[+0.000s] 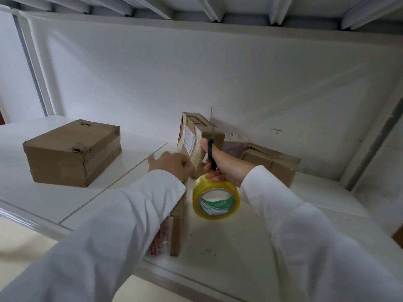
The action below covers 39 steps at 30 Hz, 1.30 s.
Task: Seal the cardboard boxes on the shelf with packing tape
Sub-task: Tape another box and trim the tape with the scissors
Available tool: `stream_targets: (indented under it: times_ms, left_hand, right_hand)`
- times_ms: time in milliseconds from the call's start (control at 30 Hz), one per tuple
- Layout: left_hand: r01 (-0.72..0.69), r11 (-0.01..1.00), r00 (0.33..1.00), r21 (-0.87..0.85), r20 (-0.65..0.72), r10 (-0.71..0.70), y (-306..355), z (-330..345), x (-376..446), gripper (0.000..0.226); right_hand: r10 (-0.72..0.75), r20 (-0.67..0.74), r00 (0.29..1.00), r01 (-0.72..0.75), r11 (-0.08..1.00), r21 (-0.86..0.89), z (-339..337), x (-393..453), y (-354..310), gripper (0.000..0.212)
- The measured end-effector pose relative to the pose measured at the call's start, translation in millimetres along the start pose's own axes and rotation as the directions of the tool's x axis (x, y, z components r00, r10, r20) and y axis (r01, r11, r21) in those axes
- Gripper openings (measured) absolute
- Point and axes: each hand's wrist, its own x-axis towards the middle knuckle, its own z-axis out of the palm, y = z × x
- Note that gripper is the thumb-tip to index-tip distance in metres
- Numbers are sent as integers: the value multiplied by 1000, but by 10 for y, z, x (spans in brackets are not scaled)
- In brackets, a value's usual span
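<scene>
My right hand [229,168] grips black-handled scissors [210,156], blades pointing up, and its fingers also hold a yellowish roll of packing tape [216,196] hanging just below. My left hand [172,165] sits to the left of the roll, fingers curled over the top of a narrow cardboard box [175,227] standing under my left sleeve; no tape strip can be made out. Behind the hands stands an upright box with a white label [196,136]. A low box [272,164] lies behind my right wrist.
A larger taped brown box [72,152] sits at the left of the white shelf [229,243]. The shelf's white back wall [218,73] is close behind the boxes, a metal upright [370,149] stands at the right, and the upper shelf's ribs [218,7] run overhead.
</scene>
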Motion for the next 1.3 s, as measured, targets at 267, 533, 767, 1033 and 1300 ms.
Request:
stream_targets:
  times_ms: [267, 533, 767, 1033, 1300]
  left_hand:
    - [-312, 931, 943, -187, 55, 327, -25, -62, -140, 25]
    - [-186, 886, 966, -425, 85, 243, 12, -118, -148, 29]
    - [-162, 891, 953, -423, 168, 253, 31, -150, -153, 26]
    - [-135, 913, 946, -384, 224, 234, 25, -153, -137, 18]
    - [-140, 913, 933, -382, 259, 251, -21, -117, -104, 27]
  right_hand:
    - [40, 108, 993, -56, 988, 147, -131, -154, -20, 61]
    - [262, 723, 639, -216, 964, -157, -589, -523, 326, 97]
    - [419, 694, 585, -308, 907, -288, -301, -579, 470, 98]
    - [480, 588, 651, -409, 875, -261, 6, -618, 379, 50]
    - [470, 560, 683, -470, 869, -156, 43, -681, 351, 51]
